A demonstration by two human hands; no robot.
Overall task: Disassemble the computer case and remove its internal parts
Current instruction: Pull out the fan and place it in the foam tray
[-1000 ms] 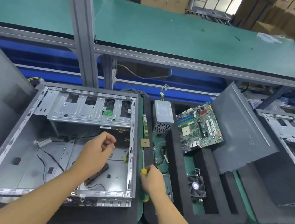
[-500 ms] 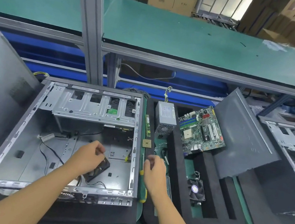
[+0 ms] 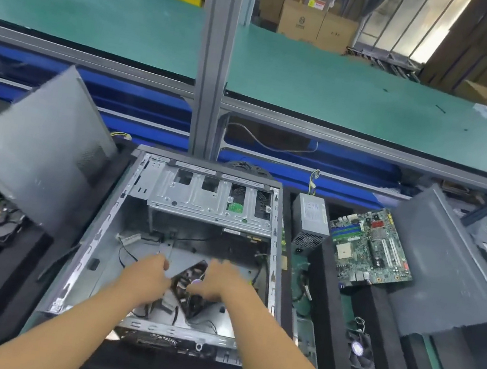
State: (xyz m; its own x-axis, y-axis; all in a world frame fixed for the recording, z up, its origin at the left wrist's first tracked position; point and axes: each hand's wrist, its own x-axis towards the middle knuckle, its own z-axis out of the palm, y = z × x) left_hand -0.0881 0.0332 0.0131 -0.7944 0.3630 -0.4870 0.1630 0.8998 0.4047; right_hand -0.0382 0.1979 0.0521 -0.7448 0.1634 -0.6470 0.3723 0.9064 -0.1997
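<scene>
Inside the open case (image 3: 119,228), both hands, left (image 3: 146,277) and right (image 3: 219,283), grip a small black fan (image 3: 191,288) between them.

Open computer case (image 3: 113,259) lies flat at centre, on foam tray (image 3: 73,346). Drive cage (image 3: 210,201) inside case at far end. Fan (image 3: 189,291) inside case near front, between left hand (image 3: 149,278) and right hand (image 3: 219,283), both touching it. Side panel (image 3: 35,149) leans left of case. Power supply (image 3: 310,219) just right of case; motherboard (image 3: 373,248) right of power supply, tilted on foam. Second fan (image 3: 360,352) in front of motherboard. Another panel (image 3: 447,266) leans at right. Conveyor shelf (image 3: 348,92) runs behind everything.
</scene>
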